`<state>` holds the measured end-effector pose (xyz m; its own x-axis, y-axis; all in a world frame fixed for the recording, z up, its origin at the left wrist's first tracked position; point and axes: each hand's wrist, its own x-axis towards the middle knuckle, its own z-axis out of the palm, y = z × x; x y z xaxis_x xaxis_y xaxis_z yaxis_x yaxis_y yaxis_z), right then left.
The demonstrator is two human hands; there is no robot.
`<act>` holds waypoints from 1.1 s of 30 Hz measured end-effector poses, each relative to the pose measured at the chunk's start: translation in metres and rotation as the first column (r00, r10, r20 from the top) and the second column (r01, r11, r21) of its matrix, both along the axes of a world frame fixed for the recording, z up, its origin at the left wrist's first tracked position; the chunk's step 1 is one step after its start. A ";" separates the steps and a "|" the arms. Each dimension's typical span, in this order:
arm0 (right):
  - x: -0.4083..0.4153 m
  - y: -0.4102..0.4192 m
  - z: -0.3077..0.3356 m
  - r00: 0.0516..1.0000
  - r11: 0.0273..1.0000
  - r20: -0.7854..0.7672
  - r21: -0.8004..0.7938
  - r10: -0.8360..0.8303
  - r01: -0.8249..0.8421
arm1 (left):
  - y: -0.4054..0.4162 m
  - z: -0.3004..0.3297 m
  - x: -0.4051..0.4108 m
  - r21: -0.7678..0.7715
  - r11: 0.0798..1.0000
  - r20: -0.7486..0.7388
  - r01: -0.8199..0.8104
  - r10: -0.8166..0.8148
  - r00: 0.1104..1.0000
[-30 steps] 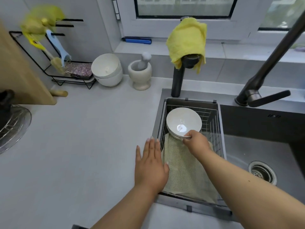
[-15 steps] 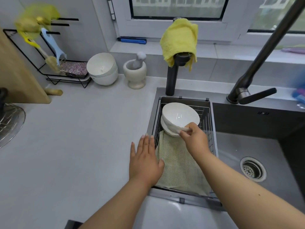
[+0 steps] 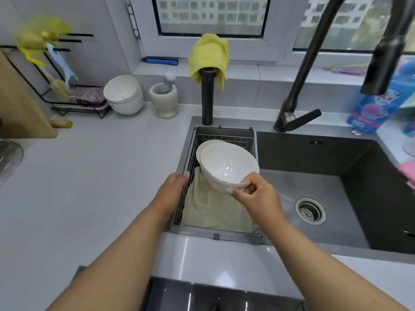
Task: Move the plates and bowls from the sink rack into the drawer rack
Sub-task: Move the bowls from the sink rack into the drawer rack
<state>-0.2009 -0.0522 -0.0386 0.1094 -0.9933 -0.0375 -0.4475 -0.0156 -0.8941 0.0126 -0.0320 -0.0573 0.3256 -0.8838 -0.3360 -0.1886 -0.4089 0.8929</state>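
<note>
- A glossy white round ceramic bowl (image 3: 228,167) sits tilted at the centre of the frame, raised above the dark wire sink rack (image 3: 224,136), its smooth inside catching window glare.
- The right hand (image 3: 254,197) holds this bowl at its lower right rim: the thumb lies over the edge and the curled fingers press the outer wall, so the grip is clamped on the bowl.
- Behind it, a second white dish (image 3: 203,149) shows only as a curved sliver of rim, still in the rack; whether it is a bowl or a plate cannot be told.
- A pale green ribbed cloth (image 3: 211,212) lines the rack's lower half, soft and creased.
- The left hand (image 3: 171,187) rests palm down on the rack's left edge, fingers straight and together, holding nothing.
- The pale grey matte surface (image 3: 89,176) fills the left of the frame; on it, upper left, stand two stacked white bowls (image 3: 123,94) and a speckled stone mortar with pestle (image 3: 164,97).
- A yellow fluffy cloth (image 3: 208,56) drapes over a black cylindrical post (image 3: 207,102) above the rack.
- At right lies the dark matte sink basin (image 3: 336,187) with a round steel drain (image 3: 310,211), under a curved black tap (image 3: 314,63).
</note>
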 end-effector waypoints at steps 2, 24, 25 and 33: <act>-0.008 0.012 0.005 1.000 1.000 0.006 -0.012 0.024 -0.024 | 0.014 0.021 -0.013 -0.037 0.995 -0.171 -0.094 0.086 0.982; -0.085 0.214 0.031 0.684 0.693 0.698 0.386 0.213 -0.609 | 0.293 0.068 -0.162 0.015 0.814 -0.772 -0.581 0.379 0.511; -0.087 0.225 0.033 0.644 0.649 0.736 0.390 0.207 -0.654 | 0.307 0.068 -0.167 0.021 0.801 -0.770 -0.599 0.395 0.501; -0.071 0.307 0.036 0.615 0.441 0.745 0.476 0.257 -0.761 | 0.421 0.070 -0.184 0.043 0.650 -0.710 -0.759 0.554 0.435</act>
